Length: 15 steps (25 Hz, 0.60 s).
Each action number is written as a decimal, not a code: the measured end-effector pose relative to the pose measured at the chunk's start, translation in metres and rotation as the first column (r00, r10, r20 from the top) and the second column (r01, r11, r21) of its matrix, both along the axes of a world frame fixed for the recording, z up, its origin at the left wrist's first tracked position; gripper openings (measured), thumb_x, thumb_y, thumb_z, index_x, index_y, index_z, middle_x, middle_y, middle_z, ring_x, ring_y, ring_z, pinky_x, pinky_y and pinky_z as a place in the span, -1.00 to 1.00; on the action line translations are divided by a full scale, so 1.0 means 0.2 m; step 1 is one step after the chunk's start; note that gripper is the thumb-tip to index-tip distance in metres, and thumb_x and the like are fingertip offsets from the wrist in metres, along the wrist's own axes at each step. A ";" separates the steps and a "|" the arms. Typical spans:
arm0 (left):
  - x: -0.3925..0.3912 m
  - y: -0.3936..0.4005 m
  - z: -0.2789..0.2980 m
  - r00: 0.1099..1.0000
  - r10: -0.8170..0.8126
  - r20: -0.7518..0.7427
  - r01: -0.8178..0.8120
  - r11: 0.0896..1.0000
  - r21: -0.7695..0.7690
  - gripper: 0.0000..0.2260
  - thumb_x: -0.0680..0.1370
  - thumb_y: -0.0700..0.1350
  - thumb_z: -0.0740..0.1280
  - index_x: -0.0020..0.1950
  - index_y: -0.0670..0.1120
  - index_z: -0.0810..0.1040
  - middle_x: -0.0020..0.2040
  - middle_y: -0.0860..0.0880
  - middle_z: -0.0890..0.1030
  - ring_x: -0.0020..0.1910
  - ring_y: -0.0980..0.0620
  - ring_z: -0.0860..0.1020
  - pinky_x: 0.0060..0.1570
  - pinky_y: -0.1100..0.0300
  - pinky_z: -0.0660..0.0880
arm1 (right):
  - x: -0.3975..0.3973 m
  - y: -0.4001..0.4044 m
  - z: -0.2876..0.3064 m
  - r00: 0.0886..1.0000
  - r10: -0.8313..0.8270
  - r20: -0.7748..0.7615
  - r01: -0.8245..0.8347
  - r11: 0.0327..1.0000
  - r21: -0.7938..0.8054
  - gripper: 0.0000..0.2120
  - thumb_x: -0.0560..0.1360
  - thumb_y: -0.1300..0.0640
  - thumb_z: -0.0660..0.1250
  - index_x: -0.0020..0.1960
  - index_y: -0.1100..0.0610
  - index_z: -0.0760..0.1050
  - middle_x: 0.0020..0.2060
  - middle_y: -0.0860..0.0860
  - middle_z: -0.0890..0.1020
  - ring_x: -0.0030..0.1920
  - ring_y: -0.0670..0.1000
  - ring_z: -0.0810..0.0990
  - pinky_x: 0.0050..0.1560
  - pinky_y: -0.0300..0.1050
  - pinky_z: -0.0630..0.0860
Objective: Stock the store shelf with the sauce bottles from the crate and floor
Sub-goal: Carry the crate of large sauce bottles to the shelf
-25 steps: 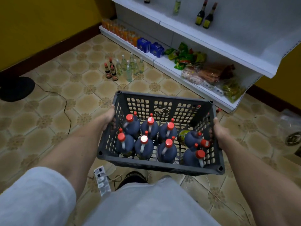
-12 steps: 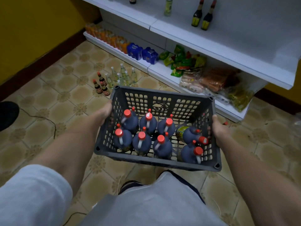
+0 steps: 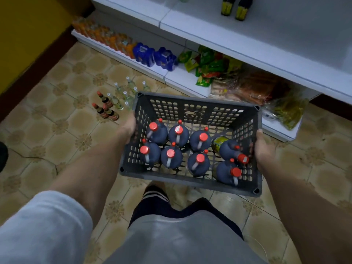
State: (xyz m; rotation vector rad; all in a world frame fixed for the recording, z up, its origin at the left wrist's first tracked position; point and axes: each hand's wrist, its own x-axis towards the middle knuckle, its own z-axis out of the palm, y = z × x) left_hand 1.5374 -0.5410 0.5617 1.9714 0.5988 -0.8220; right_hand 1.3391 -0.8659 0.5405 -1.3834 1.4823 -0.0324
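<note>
I carry a dark grey plastic crate (image 3: 192,107) in front of my body. My left hand (image 3: 128,128) grips its left side and my right hand (image 3: 262,147) grips its right side. Inside stand several dark sauce jugs with red caps (image 3: 172,156); two at the right lean over (image 3: 229,149). On the tiled floor left of the crate stand three small dark sauce bottles (image 3: 104,108) and several clear bottles (image 3: 125,92). The white shelf (image 3: 219,38) rises ahead, with two dark bottles (image 3: 235,8) on an upper level.
The bottom shelf (image 3: 177,79) holds orange drink packs (image 3: 106,36), blue packs (image 3: 154,57), green snack bags (image 3: 207,65) and bagged goods (image 3: 255,88). A yellow wall with a dark skirting (image 3: 32,73) runs along the left. A thin cable (image 3: 36,159) crosses the floor.
I have stepped closer to the shelf with the crate; shelf and floor bottles have shifted toward me. Both hands keep the same hold.
</note>
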 end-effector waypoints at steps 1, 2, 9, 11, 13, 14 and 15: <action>0.11 -0.04 -0.04 1.000 -0.013 0.003 0.013 1.000 -0.003 -0.41 0.61 0.30 -0.11 -0.41 -0.06 0.33 -0.66 0.03 0.35 -0.68 0.08 0.28 -0.58 0.32 0.22 | 0.06 -0.03 -0.05 1.000 -0.019 0.014 0.018 1.000 0.018 -0.40 0.42 -0.44 0.16 -0.26 0.12 0.51 -0.14 0.11 0.63 -0.08 0.17 0.62 0.16 0.11 0.54; 0.21 -0.07 -0.07 1.000 -0.023 -0.005 0.023 1.000 -0.006 -0.41 0.61 0.31 -0.11 -0.41 -0.06 0.33 -0.61 0.01 0.35 -0.67 0.06 0.28 -0.57 0.33 0.22 | 0.11 -0.05 -0.09 0.999 -0.042 0.002 0.042 0.999 0.022 -0.35 0.37 -0.49 0.16 -0.23 0.13 0.54 -0.13 0.11 0.65 -0.09 0.18 0.64 0.16 0.13 0.54; 1.09 -0.21 -0.66 0.995 -0.084 -0.050 0.088 0.992 0.094 -0.07 0.30 0.56 -0.05 0.21 -0.15 0.59 0.07 -0.21 0.63 -0.03 -0.19 0.61 0.10 -0.03 0.54 | 0.69 0.01 -0.33 0.964 -0.245 -0.104 0.238 0.969 -0.072 -0.28 0.56 -0.31 0.10 0.37 0.29 0.43 0.29 0.25 0.50 0.28 0.25 0.47 0.25 0.02 0.35; 1.33 -0.22 -0.92 0.993 -0.102 -0.063 0.111 0.983 0.147 0.01 0.23 0.59 -0.06 0.28 -0.14 0.55 0.16 -0.20 0.60 0.06 -0.23 0.58 0.20 -0.13 0.49 | 0.87 0.04 -0.50 0.957 -0.265 -0.120 0.258 0.963 -0.077 -0.31 0.57 -0.30 0.10 0.38 0.26 0.41 0.32 0.22 0.49 0.29 0.23 0.47 0.23 0.00 0.35; 1.54 -0.27 -1.17 0.986 -0.145 -0.084 0.156 0.975 0.158 0.09 0.13 0.64 -0.08 0.27 -0.12 0.56 0.18 -0.21 0.60 0.05 -0.24 0.59 0.20 -0.15 0.48 | 1.02 0.03 -0.73 0.937 -0.321 -0.136 0.315 0.947 -0.062 -0.31 0.54 -0.33 0.14 0.33 0.24 0.47 0.23 0.17 0.56 0.19 0.19 0.54 0.19 -0.01 0.42; 1.61 -0.31 -1.22 0.981 -0.166 -0.096 0.179 0.971 0.156 0.10 0.12 0.64 -0.10 0.27 -0.11 0.57 0.18 -0.22 0.61 0.05 -0.24 0.59 0.19 -0.15 0.49 | 1.08 0.02 -0.86 0.924 -0.352 -0.153 0.347 0.936 -0.057 -0.29 0.51 -0.35 0.16 0.31 0.23 0.48 0.20 0.16 0.58 0.15 0.18 0.56 0.20 0.00 0.46; 1.67 -0.37 -1.27 0.981 -0.169 -0.094 0.182 0.971 0.155 0.09 0.15 0.63 -0.10 0.29 -0.13 0.55 0.17 -0.23 0.60 0.05 -0.24 0.60 0.17 -0.13 0.51 | 1.14 0.00 -0.99 0.911 -0.377 -0.167 0.375 0.926 -0.045 -0.26 0.47 -0.39 0.17 0.30 0.23 0.49 0.18 0.15 0.60 0.12 0.17 0.58 0.22 0.04 0.48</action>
